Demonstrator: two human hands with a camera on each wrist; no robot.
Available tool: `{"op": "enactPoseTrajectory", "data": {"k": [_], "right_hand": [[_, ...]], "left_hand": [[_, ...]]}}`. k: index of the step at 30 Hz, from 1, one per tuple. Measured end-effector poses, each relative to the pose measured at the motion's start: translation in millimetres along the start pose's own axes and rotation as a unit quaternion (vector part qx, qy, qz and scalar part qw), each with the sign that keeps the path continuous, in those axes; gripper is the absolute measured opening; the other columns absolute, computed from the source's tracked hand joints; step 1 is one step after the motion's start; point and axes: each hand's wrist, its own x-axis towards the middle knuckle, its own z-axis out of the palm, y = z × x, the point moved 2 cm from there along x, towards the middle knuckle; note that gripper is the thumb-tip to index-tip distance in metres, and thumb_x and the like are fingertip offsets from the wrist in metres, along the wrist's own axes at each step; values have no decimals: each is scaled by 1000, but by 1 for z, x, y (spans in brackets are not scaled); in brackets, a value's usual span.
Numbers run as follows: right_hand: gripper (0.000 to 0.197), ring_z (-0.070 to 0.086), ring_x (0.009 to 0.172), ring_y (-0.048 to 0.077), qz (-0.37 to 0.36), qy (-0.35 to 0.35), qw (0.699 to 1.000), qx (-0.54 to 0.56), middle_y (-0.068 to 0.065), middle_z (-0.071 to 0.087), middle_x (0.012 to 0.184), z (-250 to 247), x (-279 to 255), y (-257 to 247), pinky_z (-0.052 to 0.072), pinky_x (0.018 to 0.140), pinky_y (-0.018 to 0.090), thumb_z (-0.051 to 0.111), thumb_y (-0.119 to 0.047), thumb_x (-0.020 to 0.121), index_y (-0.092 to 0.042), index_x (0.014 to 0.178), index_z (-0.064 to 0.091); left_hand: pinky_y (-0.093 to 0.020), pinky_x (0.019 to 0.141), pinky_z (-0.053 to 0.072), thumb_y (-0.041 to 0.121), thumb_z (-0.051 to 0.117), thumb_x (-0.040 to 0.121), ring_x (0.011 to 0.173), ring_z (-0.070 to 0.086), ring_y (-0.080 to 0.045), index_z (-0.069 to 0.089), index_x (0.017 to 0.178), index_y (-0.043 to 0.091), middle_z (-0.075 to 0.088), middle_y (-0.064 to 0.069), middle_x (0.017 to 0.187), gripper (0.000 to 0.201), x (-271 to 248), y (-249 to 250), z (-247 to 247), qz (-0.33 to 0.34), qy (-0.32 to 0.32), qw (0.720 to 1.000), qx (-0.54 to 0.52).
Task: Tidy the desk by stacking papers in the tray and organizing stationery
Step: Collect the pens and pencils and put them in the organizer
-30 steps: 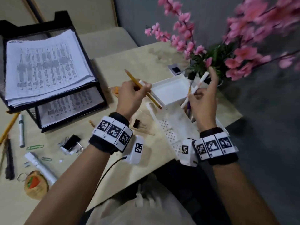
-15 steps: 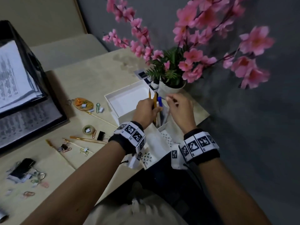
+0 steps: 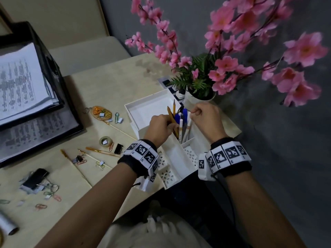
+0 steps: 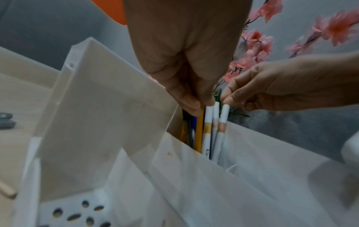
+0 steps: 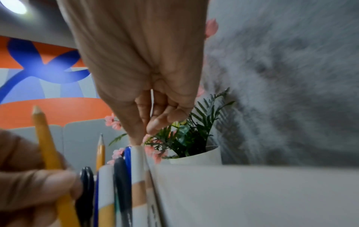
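Head view: a yellow pencil (image 3: 171, 116) is gripped by the left hand (image 3: 160, 127), fingers curled round its shaft, with its lower end inside the tall compartment of the white organizer (image 3: 176, 158). The compartment is already crowded: a second pencil (image 3: 174, 107), a blue pen (image 3: 184, 114), a dark pen and white pens (image 3: 181, 128) are packed upright side by side, with little free room between them.

Left wrist view: the left fingertips (image 4: 191, 106) are seen pinching the pencil just above the compartment's rim. The right hand (image 3: 206, 120) is held just beside, thumb and forefinger closed over the top end of a white pen (image 4: 224, 116); whether that pen is actually pinched or only touched cannot be told. In the right wrist view a fingertip (image 5: 136, 138) is seen resting on that pen's cap.

The organizer is set at the near right corner of the tabletop (image 3: 107, 81), its front compartments close to the edge. A white open box (image 3: 143, 110) is touching it on the far side, and a flower pot (image 3: 193, 100) with pink blossoms stands just behind.

Loose items are scattered over the tabletop to the left: pencils (image 3: 102, 151), a tape roll (image 3: 106, 141), binder clips (image 3: 118, 148) and paper clips (image 3: 116, 117). A black paper tray (image 3: 53, 72) holding stacked papers (image 3: 19, 83) is at the far left.
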Motion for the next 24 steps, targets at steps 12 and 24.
{"op": "enactPoseTrajectory", "data": {"k": [12, 24], "right_hand": [[20, 55, 83, 16, 38, -2, 999, -6, 13, 68, 97, 13, -6, -11, 38, 74, 18, 48, -2, 91, -1, 92, 68], [21, 60, 94, 29, -40, -207, 977, 25, 18, 67, 98, 124, -46, -133, 46, 80, 31, 45, -3, 87, 0, 93, 65]], "left_hand": [[-40, 82, 54, 11, 48, 93, 85, 66, -31, 66, 90, 0, 69, -17, 94, 21, 4, -15, 23, -34, -62, 993, 92], [-10, 45, 43, 6, 51, 90, 39, 55, 3, 63, 69, 12, 63, 4, 55, 25, -66, -140, -111, -200, 121, 954, -191]]}}
